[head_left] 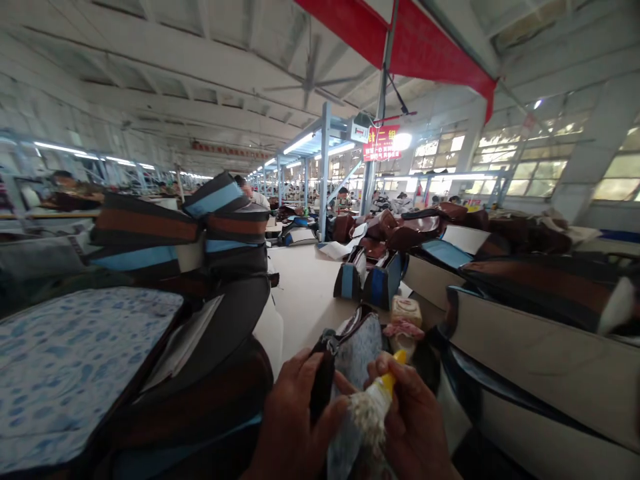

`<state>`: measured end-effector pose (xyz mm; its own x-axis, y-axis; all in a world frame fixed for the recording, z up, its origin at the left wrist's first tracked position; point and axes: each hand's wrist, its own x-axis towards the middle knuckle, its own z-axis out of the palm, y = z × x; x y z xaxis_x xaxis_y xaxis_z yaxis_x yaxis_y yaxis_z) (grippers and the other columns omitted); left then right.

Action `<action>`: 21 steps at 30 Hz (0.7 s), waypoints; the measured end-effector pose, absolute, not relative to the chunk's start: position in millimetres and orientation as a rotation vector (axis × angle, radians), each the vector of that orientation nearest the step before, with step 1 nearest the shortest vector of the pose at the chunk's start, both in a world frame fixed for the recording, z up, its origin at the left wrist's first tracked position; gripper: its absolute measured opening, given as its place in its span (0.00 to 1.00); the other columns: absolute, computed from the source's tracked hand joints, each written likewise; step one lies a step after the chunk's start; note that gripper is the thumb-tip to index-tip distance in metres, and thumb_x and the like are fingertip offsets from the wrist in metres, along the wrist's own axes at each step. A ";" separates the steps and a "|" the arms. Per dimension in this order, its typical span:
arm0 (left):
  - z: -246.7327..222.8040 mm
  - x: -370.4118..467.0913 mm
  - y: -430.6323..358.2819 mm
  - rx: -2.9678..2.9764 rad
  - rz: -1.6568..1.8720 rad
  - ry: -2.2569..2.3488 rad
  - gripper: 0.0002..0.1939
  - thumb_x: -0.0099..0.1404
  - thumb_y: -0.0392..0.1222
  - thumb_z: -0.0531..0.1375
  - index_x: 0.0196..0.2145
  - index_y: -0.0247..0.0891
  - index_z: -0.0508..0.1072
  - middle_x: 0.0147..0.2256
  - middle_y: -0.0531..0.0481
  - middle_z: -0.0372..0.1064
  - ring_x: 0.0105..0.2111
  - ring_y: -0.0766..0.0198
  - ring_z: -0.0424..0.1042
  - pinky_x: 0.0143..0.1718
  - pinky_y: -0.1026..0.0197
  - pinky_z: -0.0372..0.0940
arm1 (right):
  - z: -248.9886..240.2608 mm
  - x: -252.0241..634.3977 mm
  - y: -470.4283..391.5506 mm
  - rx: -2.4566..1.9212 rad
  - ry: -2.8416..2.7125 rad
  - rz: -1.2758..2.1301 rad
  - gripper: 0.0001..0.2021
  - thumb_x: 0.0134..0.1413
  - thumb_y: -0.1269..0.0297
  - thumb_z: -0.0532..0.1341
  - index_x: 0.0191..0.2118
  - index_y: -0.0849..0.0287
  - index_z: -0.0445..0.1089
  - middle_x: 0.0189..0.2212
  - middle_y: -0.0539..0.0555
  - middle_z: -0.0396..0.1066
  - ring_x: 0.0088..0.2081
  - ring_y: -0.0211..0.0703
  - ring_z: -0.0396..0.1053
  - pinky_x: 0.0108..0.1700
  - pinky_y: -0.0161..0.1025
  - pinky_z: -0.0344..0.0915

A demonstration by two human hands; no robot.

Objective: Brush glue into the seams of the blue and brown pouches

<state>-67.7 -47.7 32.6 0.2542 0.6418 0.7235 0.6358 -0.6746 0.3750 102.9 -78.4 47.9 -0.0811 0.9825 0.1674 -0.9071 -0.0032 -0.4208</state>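
Observation:
My right hand (417, 417) is closed round a brush (373, 403) with a yellow handle and pale, clumped bristles that point down and to the left. Under the bristles lies a bag (357, 347) with a grey-white mottled lining and a zip along its top. My left hand (300, 413) grips the dark edge of that bag, thumb on the near side, close to the bristles. Beyond my right hand stand a small yellowish container (406, 310) and a crumpled pink cloth (403, 328).
Stacked dark bags with brown and blue stripes (150, 223) rise on the left, beside a blue-patterned lining (85, 373). Beige-lined bags (545, 353) crowd the right. Two blue-striped bag pieces (367, 283) stand ahead on the white table (300, 280). A metal post (325, 173) rises behind.

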 end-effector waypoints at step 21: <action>50.2 -43.5 -46.4 2.047 1.306 1.246 0.16 0.72 0.48 0.50 0.44 0.41 0.75 0.46 0.44 0.73 0.48 0.57 0.73 0.50 0.55 0.69 | 93.4 140.6 -65.5 -0.756 -1.601 -0.132 0.08 0.58 0.75 0.57 0.40 0.54 0.67 0.28 0.47 0.69 0.29 0.41 0.69 0.53 0.55 0.66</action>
